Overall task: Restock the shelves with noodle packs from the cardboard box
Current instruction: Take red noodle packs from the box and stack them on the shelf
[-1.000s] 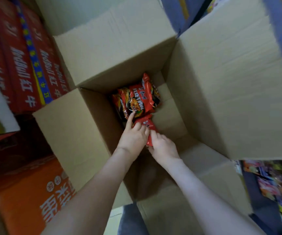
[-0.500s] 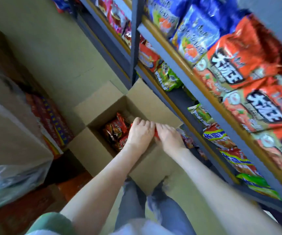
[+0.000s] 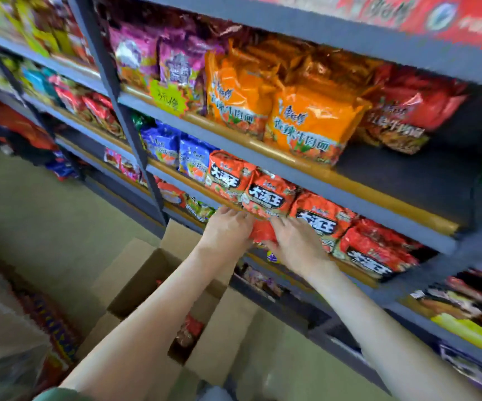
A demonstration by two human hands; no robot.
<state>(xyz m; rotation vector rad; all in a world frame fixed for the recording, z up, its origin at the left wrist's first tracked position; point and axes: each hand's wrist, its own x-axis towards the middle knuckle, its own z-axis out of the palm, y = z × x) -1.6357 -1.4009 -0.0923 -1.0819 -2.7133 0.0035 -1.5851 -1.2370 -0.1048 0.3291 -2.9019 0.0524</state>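
A red noodle pack (image 3: 261, 231) is held between my left hand (image 3: 226, 228) and my right hand (image 3: 296, 244), just below the front edge of a grey shelf (image 3: 306, 176). Most of the pack is hidden by my fingers. On that shelf stands a row of red-orange noodle packs (image 3: 268, 195) with bold black-and-white lettering. The open cardboard box (image 3: 135, 273) sits on the floor under my forearms, and a few red packs (image 3: 189, 331) show inside it.
Orange noodle bags (image 3: 306, 123) and purple bags (image 3: 176, 62) fill the shelf above; blue packs (image 3: 193, 157) stand left of the red-orange row. A grey upright post (image 3: 129, 123) divides the shelving. Red cartons (image 3: 46, 319) and a plastic-wrapped bundle (image 3: 5, 369) lie at left.
Both hands lifted the red pack out of the box and up to the shelf with the red-orange row. The view swung up from the box interior to the shelves.
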